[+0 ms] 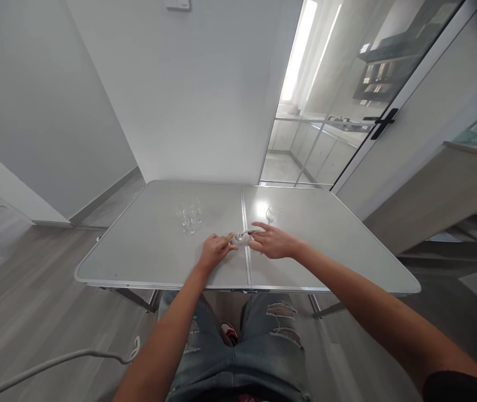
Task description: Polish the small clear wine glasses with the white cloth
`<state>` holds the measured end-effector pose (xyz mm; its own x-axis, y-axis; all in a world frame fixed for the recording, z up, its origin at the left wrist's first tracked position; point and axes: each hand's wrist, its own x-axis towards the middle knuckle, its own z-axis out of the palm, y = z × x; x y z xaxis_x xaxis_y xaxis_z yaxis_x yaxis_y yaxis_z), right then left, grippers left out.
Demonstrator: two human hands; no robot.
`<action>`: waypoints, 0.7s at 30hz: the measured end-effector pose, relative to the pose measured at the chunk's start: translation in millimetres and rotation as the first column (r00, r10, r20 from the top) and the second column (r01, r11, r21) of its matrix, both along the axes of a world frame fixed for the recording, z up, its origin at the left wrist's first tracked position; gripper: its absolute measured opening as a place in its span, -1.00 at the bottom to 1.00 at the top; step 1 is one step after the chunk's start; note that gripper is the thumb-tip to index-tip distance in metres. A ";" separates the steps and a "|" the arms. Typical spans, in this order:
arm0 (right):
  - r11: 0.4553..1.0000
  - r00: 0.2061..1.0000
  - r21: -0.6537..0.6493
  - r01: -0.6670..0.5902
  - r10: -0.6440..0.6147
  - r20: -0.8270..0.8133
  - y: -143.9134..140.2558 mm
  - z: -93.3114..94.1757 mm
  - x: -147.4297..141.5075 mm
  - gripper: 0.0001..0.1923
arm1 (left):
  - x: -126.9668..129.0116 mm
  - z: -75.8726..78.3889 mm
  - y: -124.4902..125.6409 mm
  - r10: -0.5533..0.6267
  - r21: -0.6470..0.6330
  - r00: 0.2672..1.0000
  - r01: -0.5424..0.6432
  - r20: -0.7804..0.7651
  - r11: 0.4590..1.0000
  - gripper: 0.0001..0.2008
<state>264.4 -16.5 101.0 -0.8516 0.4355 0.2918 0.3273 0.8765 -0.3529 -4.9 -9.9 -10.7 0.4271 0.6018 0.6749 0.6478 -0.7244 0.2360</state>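
A small clear drinking glass (pixel 241 239) lies tilted on its side between my two hands, over the table's central seam. My left hand (pixel 216 249) is closed on its left end, thumb and fingers pinching it. From the other side, my right hand (pixel 274 241) grips the right end, its index finger stretched out above. Part of the glass is hidden by my fingers, and whether anything else is in them is too small to make out. Just beyond my right hand rests a clear stemmed glass (pixel 270 214).
Several clear glasses (pixel 190 216) stand grouped on the left half of the folding table (pixel 146 254). A white wall (pixel 196 111) rises behind it. At the right is a glass door with a black handle (pixel 383 123). A pale cable (pixel 83 354) hangs at lower left.
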 end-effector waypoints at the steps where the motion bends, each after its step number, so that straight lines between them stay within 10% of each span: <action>1: 0.998 0.997 -0.012 0.061 -0.061 -0.048 0.8 -2.8 2.3 -0.84 | -0.4 -0.7 0.5 0.024 -0.008 0.999 -0.024 0.023 1.000 -0.53; 4: 0.910 0.870 -0.161 0.383 -0.414 -0.267 0.5 -16.4 3.2 -0.94 | -1.2 -2.7 2.2 0.100 -0.010 0.985 -0.099 0.141 0.995 -0.55; 7: 0.641 0.470 -0.565 0.519 -0.766 -0.438 -2.6 -34.3 -14.5 -0.98 | -1.1 -3.2 3.6 0.154 -0.006 0.959 -0.157 0.237 0.988 -0.55; 10: 0.493 0.255 -0.866 0.083 -0.851 -0.460 -5.4 -48.3 -46.8 -0.85 | -0.3 -1.6 3.8 0.157 -0.036 0.953 -0.153 0.259 0.988 -0.55; 14: 0.386 0.243 -0.786 -0.483 -0.803 -0.543 -5.9 -57.5 -82.6 -0.78 | 0.2 2.1 1.9 0.133 -0.166 0.951 -0.088 0.281 0.982 -0.57; 21: 0.398 0.114 -0.600 -0.694 -0.762 -0.637 6.2 -80.2 -102.7 -0.78 | -1.6 4.4 -1.4 0.117 -0.426 0.866 0.118 0.485 0.897 -0.63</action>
